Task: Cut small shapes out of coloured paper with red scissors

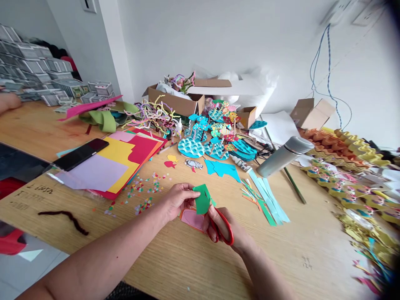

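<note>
Over wooden table [175,258], 2 hands [180,197] [236,228] holding green paper [202,203], red-handled scissors [231,236]

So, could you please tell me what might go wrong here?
The red scissors in the right hand might nick the left hand, which pinches the green paper close by. The phone, near the table's edge, might get knocked off. Loose paper bits beside the left forearm could scatter if brushed.
</note>
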`<action>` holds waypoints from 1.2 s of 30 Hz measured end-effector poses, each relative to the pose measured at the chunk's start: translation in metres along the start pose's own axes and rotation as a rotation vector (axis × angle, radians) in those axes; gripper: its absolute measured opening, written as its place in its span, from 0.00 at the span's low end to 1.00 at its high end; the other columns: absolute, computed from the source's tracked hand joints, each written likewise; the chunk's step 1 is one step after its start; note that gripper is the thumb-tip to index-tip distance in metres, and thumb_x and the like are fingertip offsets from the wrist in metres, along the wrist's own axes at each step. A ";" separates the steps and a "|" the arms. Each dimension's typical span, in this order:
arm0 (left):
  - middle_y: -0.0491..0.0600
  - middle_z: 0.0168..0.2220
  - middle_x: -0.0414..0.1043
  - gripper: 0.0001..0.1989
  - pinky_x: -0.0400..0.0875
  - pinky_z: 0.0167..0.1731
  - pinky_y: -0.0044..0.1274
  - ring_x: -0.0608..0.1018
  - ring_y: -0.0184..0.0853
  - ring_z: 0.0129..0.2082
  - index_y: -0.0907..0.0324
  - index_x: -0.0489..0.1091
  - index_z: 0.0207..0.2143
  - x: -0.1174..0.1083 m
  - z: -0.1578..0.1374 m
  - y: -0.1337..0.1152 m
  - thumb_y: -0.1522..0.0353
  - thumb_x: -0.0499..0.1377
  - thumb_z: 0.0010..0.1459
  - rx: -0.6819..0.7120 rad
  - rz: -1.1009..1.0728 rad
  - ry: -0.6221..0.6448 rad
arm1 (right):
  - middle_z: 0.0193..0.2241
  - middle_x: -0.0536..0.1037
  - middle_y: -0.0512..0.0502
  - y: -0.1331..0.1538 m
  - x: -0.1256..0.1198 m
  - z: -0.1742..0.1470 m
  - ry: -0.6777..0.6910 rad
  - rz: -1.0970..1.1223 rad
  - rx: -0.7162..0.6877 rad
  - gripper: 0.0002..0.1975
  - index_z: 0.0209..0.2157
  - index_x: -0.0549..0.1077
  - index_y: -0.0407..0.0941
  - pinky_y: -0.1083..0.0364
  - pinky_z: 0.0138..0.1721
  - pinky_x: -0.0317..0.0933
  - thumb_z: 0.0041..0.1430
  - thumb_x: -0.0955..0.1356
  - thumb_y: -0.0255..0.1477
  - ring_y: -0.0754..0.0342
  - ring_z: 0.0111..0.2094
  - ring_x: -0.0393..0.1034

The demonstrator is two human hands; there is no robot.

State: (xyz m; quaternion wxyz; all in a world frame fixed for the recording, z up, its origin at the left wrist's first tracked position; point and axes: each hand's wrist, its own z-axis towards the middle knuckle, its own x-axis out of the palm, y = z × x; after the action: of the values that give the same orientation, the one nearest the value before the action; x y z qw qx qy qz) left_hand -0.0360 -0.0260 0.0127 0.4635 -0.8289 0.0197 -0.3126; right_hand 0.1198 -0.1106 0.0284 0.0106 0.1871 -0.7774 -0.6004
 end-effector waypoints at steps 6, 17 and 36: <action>0.44 0.20 0.69 0.14 0.63 0.20 0.18 0.68 0.24 0.17 0.63 0.68 0.24 0.000 0.000 0.000 0.68 0.70 0.36 -0.026 -0.046 0.012 | 0.11 0.64 0.51 -0.006 -0.004 0.000 0.064 0.018 -0.056 0.36 0.16 0.67 0.42 0.59 0.19 0.49 0.54 0.57 0.59 0.61 0.14 0.55; 0.47 0.20 0.73 0.13 0.68 0.22 0.19 0.75 0.29 0.19 0.62 0.68 0.27 0.002 -0.002 0.000 0.71 0.69 0.39 -0.064 -0.108 0.036 | 0.11 0.63 0.51 -0.004 -0.006 0.000 0.079 -0.043 -0.029 0.32 0.13 0.65 0.42 0.59 0.18 0.44 0.52 0.63 0.57 0.61 0.15 0.54; 0.46 0.20 0.71 0.14 0.66 0.20 0.19 0.72 0.27 0.18 0.64 0.70 0.29 0.006 -0.008 -0.003 0.66 0.67 0.40 -0.007 0.111 0.084 | 0.13 0.65 0.55 -0.003 -0.008 0.000 0.110 -0.001 0.044 0.24 0.20 0.66 0.42 0.62 0.15 0.45 0.46 0.71 0.49 0.63 0.14 0.55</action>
State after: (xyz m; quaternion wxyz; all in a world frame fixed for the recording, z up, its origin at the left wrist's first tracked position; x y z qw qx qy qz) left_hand -0.0364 -0.0318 0.0209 0.4761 -0.8143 0.0860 -0.3206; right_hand 0.1278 -0.1083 0.0276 0.0490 0.2205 -0.7885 -0.5721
